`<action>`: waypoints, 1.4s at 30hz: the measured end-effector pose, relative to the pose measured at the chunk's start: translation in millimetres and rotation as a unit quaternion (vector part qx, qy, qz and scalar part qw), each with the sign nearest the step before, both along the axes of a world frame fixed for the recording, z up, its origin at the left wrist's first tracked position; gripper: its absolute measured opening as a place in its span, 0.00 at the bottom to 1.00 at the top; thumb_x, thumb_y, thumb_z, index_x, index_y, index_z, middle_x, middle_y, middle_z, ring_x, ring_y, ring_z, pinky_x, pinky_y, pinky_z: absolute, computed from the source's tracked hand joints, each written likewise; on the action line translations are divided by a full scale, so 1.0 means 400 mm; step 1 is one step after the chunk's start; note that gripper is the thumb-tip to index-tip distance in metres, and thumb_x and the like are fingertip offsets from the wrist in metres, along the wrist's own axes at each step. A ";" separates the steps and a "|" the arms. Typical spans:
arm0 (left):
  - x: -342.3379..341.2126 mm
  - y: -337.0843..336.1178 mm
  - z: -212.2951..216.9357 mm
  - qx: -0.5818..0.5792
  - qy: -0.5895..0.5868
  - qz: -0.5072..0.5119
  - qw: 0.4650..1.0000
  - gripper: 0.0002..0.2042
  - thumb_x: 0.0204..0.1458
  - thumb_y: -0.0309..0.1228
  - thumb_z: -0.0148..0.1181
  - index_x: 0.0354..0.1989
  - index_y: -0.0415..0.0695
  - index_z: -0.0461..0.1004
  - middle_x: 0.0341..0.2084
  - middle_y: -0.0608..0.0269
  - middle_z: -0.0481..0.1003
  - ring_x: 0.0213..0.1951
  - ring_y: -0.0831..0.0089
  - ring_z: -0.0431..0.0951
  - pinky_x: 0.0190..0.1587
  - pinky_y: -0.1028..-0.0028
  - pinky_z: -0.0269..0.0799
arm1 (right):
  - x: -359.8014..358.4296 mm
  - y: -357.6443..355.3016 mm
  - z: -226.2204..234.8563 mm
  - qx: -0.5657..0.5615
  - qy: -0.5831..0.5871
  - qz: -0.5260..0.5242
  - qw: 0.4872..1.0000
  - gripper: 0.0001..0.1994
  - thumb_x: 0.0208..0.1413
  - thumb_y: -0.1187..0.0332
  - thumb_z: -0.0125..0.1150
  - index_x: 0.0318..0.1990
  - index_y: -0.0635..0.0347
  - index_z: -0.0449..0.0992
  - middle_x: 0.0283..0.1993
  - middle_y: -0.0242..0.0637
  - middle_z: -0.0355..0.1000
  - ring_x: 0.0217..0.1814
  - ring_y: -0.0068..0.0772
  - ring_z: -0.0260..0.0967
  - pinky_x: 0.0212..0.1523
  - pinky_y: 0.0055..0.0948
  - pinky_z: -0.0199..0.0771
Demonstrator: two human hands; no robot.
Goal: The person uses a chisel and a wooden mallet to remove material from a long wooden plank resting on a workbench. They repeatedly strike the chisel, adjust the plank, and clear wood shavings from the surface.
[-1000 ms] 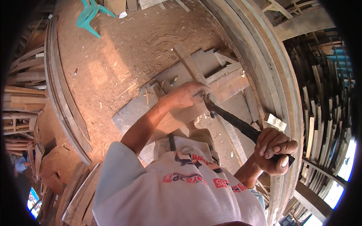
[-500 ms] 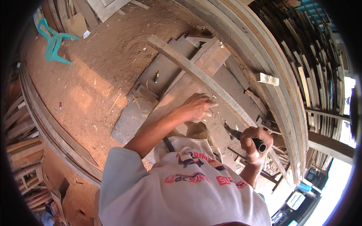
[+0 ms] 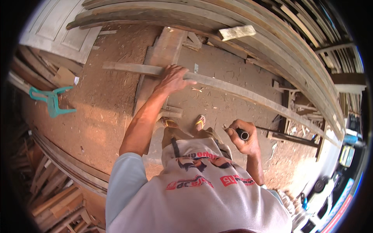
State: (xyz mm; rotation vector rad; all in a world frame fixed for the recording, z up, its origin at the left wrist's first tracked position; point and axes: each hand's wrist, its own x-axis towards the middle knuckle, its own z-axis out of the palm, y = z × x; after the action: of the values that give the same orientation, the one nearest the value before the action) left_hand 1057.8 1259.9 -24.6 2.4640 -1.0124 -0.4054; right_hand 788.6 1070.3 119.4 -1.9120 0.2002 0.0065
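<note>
We stand on the dirt floor [image 3: 105,101] with a long plank [image 3: 233,87] running across before our feet, from the left toward the far right. Our left hand [image 3: 173,79] rests on it, above a wider board [image 3: 155,73] lying beneath and lengthwise away from us. Our right hand [image 3: 243,138] sits nearer, to the right, around a hammer handle [image 3: 244,134]. Stacked timber [image 3: 248,23] lies behind the plank; a small stool [image 3: 52,101] lies far left.
</note>
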 end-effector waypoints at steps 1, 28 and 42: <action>-0.014 0.024 -0.006 -0.002 -0.021 -0.005 1.000 0.34 0.46 0.55 0.71 0.56 0.42 0.75 0.53 0.50 0.76 0.60 0.55 0.71 0.64 0.56 0.59 | -0.019 -0.015 -0.005 0.003 0.000 -0.001 1.000 0.07 0.54 0.72 0.64 0.27 0.63 0.74 0.20 0.33 0.71 0.21 0.19 0.64 0.23 0.25 0.64; -0.090 0.088 -0.074 -0.086 -0.105 -0.041 0.990 0.29 0.45 0.47 0.74 0.50 0.40 0.75 0.46 0.50 0.78 0.49 0.51 0.76 0.56 0.53 0.64 | -0.161 0.272 -0.049 -0.047 0.021 -0.104 0.993 0.09 0.54 0.68 0.63 0.31 0.66 0.73 0.27 0.52 0.70 0.27 0.52 0.68 0.31 0.42 0.67; -0.034 0.100 -0.020 -0.005 -0.043 -0.217 0.975 0.29 0.44 0.28 0.72 0.58 0.46 0.71 0.45 0.47 0.78 0.49 0.48 0.78 0.53 0.56 0.72 | -0.131 0.327 0.035 0.008 0.027 -0.210 0.977 0.08 0.56 0.68 0.61 0.31 0.65 0.75 0.20 0.38 0.70 0.21 0.28 0.64 0.26 0.33 0.66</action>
State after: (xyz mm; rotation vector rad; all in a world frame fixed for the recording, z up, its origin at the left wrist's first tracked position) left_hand 1044.3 1300.0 -32.8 2.2570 -1.5920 -0.4279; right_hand 736.2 1201.2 133.3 -1.8229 0.6345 -0.2238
